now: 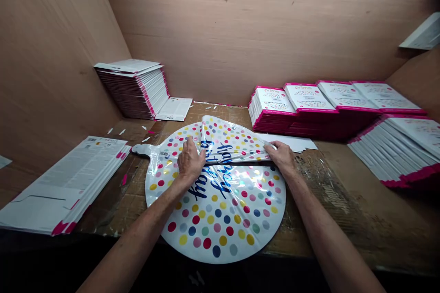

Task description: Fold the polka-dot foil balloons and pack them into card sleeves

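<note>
A flat round foil balloon, white with coloured dots and blue script, lies on the wooden bench. Its far part is folded over towards me. My left hand presses on the fold at the left, fingers curled onto the foil. My right hand pinches the folded edge at the right. The balloon's neck tab sticks out to the left.
Stacks of white and pink card packs stand at the back left, near left and right, with a row of pink-edged stacks behind. Plywood walls enclose the bench. Loose white sheets lie behind the balloon.
</note>
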`<action>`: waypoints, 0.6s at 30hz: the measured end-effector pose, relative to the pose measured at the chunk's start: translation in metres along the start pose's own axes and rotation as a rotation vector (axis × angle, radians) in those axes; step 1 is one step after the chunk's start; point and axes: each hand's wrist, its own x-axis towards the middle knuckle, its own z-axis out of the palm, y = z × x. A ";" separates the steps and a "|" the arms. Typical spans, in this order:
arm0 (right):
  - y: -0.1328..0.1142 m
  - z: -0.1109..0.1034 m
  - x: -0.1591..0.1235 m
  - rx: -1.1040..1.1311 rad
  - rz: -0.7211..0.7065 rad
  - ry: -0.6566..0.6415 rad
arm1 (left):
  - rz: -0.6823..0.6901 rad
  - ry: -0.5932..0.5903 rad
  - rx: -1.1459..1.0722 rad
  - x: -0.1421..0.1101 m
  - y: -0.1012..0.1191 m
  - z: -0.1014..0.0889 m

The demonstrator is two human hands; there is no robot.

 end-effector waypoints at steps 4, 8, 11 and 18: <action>-0.001 -0.003 -0.008 -0.035 -0.015 0.032 | 0.436 0.030 0.172 0.001 0.003 0.009; -0.020 -0.011 -0.036 -0.208 -0.479 0.038 | 0.472 -0.177 0.349 0.005 -0.011 0.029; -0.044 -0.005 -0.053 -0.442 -0.934 -0.243 | 0.460 -0.180 0.369 0.006 -0.020 0.037; -0.089 0.011 -0.013 -0.519 -0.668 -0.423 | 0.394 -0.216 0.325 0.006 -0.019 0.035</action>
